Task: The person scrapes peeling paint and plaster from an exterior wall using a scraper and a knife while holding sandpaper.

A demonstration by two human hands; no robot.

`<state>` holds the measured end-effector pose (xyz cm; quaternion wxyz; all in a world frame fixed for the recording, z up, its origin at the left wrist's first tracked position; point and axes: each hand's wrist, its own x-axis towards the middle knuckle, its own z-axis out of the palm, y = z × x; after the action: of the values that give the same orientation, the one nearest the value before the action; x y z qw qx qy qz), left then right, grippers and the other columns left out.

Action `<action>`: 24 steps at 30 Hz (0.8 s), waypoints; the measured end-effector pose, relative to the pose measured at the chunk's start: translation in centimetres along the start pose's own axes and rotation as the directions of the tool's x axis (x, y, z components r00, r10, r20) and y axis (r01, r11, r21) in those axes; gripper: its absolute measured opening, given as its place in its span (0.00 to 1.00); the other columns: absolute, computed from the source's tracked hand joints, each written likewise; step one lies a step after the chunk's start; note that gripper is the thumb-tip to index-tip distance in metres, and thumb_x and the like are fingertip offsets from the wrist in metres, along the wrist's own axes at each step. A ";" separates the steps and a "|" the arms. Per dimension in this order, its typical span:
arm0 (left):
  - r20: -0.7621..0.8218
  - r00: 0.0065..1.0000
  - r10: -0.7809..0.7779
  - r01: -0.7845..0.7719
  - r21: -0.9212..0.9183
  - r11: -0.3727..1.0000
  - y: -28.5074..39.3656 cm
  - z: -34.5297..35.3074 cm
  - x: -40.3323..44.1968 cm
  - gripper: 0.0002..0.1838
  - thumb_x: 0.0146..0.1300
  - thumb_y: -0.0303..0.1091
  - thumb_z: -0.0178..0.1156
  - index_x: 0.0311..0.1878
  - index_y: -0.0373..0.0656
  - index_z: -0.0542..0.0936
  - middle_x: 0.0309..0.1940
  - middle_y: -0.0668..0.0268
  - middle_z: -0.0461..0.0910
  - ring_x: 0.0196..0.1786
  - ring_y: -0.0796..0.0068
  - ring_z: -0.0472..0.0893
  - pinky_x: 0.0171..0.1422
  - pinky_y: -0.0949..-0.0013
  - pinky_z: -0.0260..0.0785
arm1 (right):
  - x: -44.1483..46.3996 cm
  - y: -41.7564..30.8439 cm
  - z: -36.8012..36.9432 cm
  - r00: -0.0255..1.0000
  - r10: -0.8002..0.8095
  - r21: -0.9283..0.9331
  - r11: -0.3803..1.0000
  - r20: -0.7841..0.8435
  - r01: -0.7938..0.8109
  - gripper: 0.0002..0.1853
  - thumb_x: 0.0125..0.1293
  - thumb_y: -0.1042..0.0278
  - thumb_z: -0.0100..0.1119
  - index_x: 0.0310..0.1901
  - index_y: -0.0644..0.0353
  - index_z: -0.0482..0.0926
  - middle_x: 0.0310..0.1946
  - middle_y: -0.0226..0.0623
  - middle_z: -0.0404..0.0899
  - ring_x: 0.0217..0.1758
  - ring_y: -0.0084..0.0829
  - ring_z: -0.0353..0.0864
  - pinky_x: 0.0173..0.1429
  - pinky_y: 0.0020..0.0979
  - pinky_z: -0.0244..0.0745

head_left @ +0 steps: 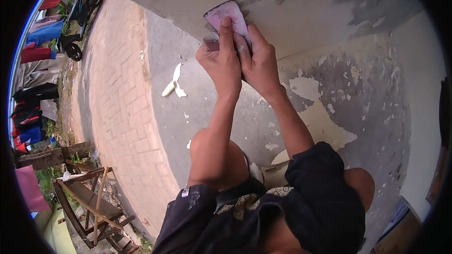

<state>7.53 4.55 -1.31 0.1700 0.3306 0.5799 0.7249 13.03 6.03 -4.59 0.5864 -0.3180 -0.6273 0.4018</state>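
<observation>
Both hands are together at the upper middle, in front of a grey wall with patches of peeled paint. My left hand is closed, its thumb pressed on a pinkish flat scraper with a dark edge. A second small flat piece shows beside the fingers of this hand; its lower part is hidden. My right hand is closed round the right side of the pink scraper, touching the left hand. The scraper's upper edge is close to the wall's lower edge; whether it touches is unclear.
Pale paint flakes lie on the grey floor, with larger peeled pieces at the right. A brick-patterned path runs along the left. Beyond it are hanging clothes, a parked motorcycle and a broken wooden frame.
</observation>
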 end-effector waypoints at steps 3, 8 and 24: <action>0.061 0.998 -0.017 0.028 -0.177 0.984 4.7 0.3 1.8 0.23 0.66 0.41 0.64 0.17 0.39 0.73 0.16 0.75 0.72 0.21 0.88 0.64 0.23 0.76 0.55 | 3.8 -4.6 -0.6 0.994 -0.026 0.022 0.999 0.103 0.024 0.10 0.70 0.65 0.52 0.41 0.65 0.71 0.22 0.49 0.78 0.23 0.48 0.80 0.28 0.37 0.73; 0.102 0.984 -0.145 0.128 0.159 0.979 0.6 -3.0 0.2 0.23 0.66 0.45 0.62 0.20 0.39 0.75 0.17 0.74 0.73 0.22 0.87 0.66 0.26 0.76 0.58 | -1.5 0.2 1.8 0.998 -0.029 0.024 0.999 -0.063 0.030 0.10 0.71 0.66 0.52 0.41 0.65 0.70 0.22 0.50 0.77 0.24 0.49 0.80 0.29 0.38 0.72; 0.128 0.989 -0.071 0.060 0.089 0.994 -0.9 -2.4 -0.1 0.20 0.67 0.42 0.61 0.23 0.38 0.76 0.17 0.75 0.71 0.22 0.88 0.65 0.25 0.78 0.55 | -1.6 0.3 0.8 0.996 0.091 0.003 0.996 0.023 -0.091 0.10 0.71 0.66 0.49 0.41 0.66 0.69 0.24 0.50 0.76 0.24 0.41 0.77 0.31 0.35 0.71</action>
<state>5.86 2.94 -2.42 0.2171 0.3651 0.6083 0.6705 12.43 4.61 -5.60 0.5609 -0.3405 -0.6180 0.4330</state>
